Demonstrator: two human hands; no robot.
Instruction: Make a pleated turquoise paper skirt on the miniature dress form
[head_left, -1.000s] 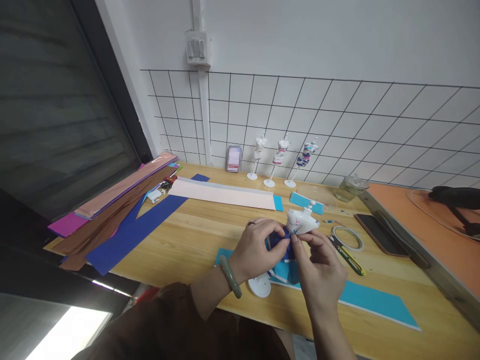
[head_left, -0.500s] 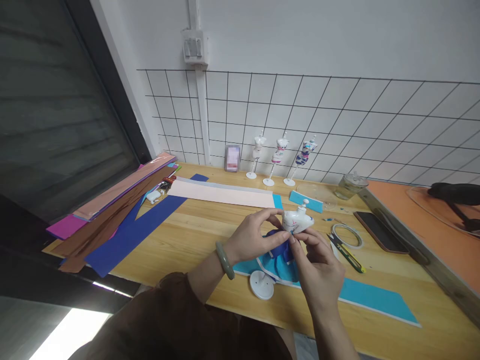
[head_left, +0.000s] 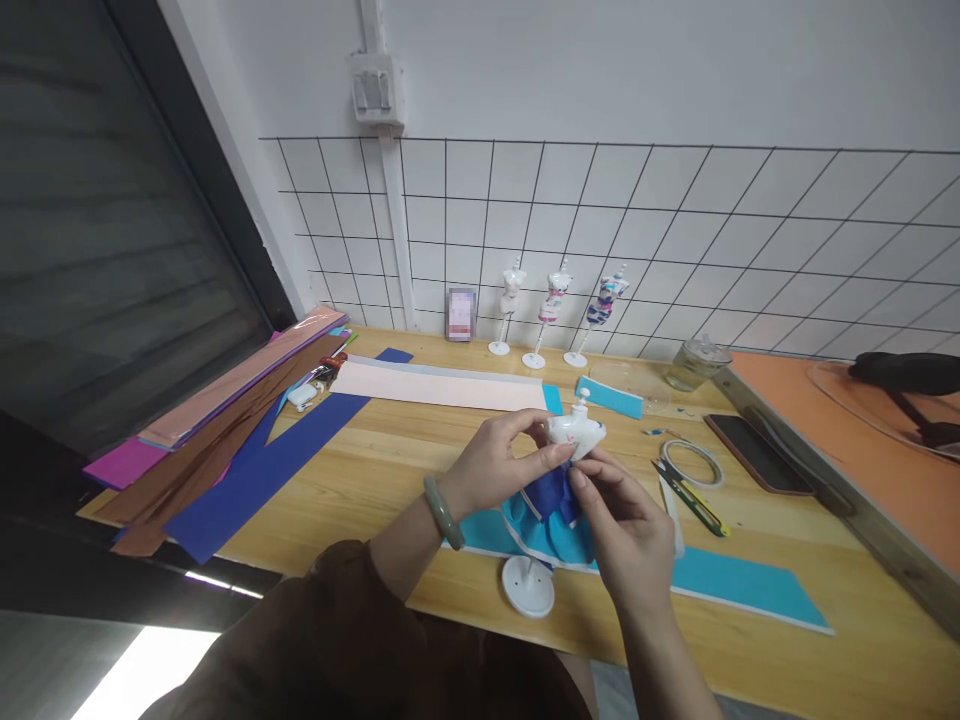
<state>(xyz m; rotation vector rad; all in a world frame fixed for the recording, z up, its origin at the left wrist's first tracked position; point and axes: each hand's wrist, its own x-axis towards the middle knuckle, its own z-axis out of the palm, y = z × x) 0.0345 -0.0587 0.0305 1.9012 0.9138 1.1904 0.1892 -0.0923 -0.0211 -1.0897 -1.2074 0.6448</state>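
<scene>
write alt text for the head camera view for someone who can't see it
Two bare hands, left hand and right hand, hold a small white mannequin wearing a blue paper skirt above a wooden table. Paper strips, snips, a tape ring and three dressed mini mannequins surround them.

I see a small white mannequin (head_left: pixel 574 432) tilted nearly flat above the wooden table, its round white base (head_left: pixel 528 586) toward me. Dark blue paper (head_left: pixel 553 490) wraps its waist over a flared turquoise paper skirt (head_left: pixel 555 533).
</scene>
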